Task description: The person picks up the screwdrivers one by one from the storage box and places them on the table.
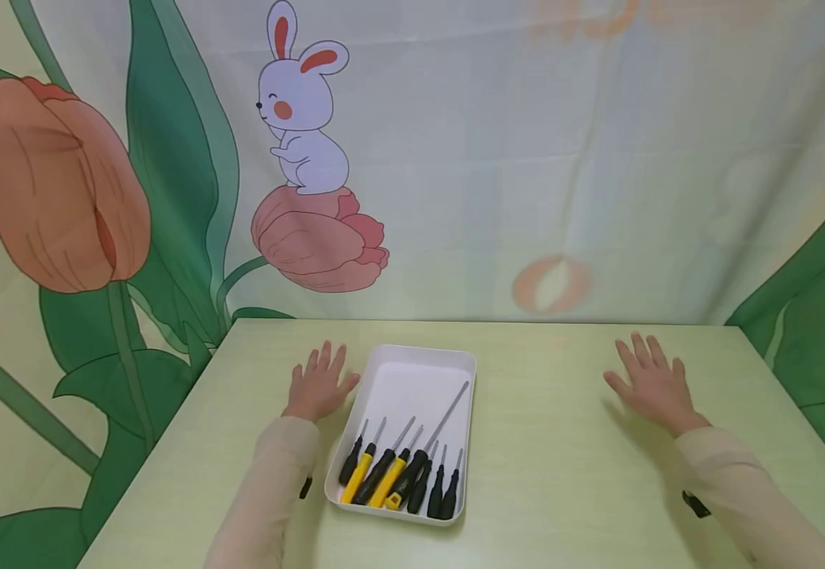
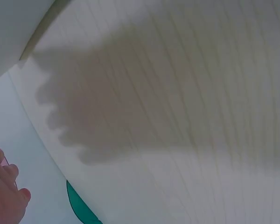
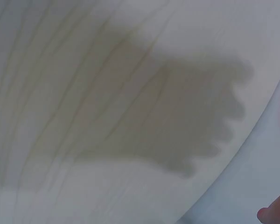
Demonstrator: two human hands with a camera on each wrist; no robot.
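Several screwdrivers (image 1: pixel 400 472) lie side by side in a white tray (image 1: pixel 412 370), some with black handles and some with yellow ones, shafts pointing away from me. One has a much longer shaft (image 1: pixel 451 412) than the others. Just left of the tray, my left hand (image 1: pixel 317 387) is held with fingers spread and nothing in it. Far to the right, my right hand (image 1: pixel 650 385) is likewise spread and holds nothing. Both wrist views show hand shadows on the tabletop, with only fingers of the left hand (image 2: pixel 5 191) and a fingertip of the right hand (image 3: pixel 276 210) at the edges.
The pale wood-grain table (image 1: pixel 540 442) ends at a hanging cloth (image 1: pixel 455 158) printed with a rabbit and tulips. A tray corner (image 2: pixel 14 28) shows at the upper left of the left wrist view. Dark bands sit at both wrists.
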